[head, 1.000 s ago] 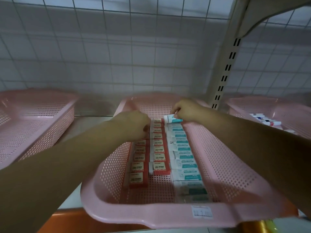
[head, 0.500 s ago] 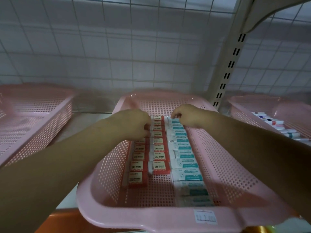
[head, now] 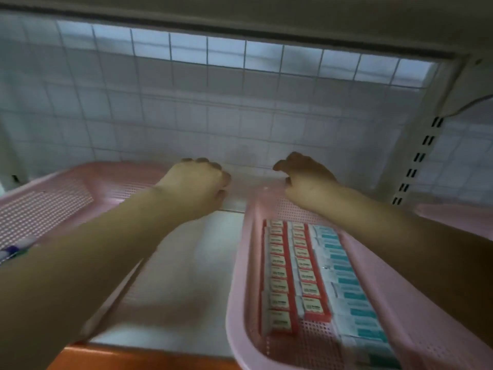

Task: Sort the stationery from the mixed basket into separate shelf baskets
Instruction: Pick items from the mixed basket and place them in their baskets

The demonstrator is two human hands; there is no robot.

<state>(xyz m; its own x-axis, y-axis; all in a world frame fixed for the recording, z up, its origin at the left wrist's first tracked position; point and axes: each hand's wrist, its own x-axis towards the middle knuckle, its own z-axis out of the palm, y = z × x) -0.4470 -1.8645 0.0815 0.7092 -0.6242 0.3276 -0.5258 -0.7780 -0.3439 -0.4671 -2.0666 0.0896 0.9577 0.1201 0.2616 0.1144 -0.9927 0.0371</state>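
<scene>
Shelf basket [head: 236, 289], pink and perforated, is sitting on the white shelf [head: 186, 263] directly below and nearward of the right fingers. Its near end appears to be overhanging the orange front edge [head: 133, 356]. A second pink basket [head: 53, 198] is lying left of the left fingers, and a third [head: 453, 217] is showing right of the right fingers.

The stationery is lying inside the first basket. Two rows of red erasers [head: 282, 268] and one row of teal-and-white erasers [head: 344, 276] are running from just beneath the right wrist toward the viewer.

The left hand [head: 196, 185] is hovering over the gap between the baskets. Its fingers [head: 202, 161] are curling into a fist with nothing showing in them, though the palm side is hidden. The right hand [head: 309, 180] is hovering above the far rim, its fingers [head: 293, 157] loosely bent and holding nothing.

Risks, as judged: a right finger dropping and catching the far rim would be dragging the basket, scattering the packed rows. Any downward press nearward of the fingers would be tipping the overhanging end off the shelf. A blurred purple-and-green item [head: 13, 252], well left of the left fingers, is too unclear to name, so mis-sorting into that basket is possible.
</scene>
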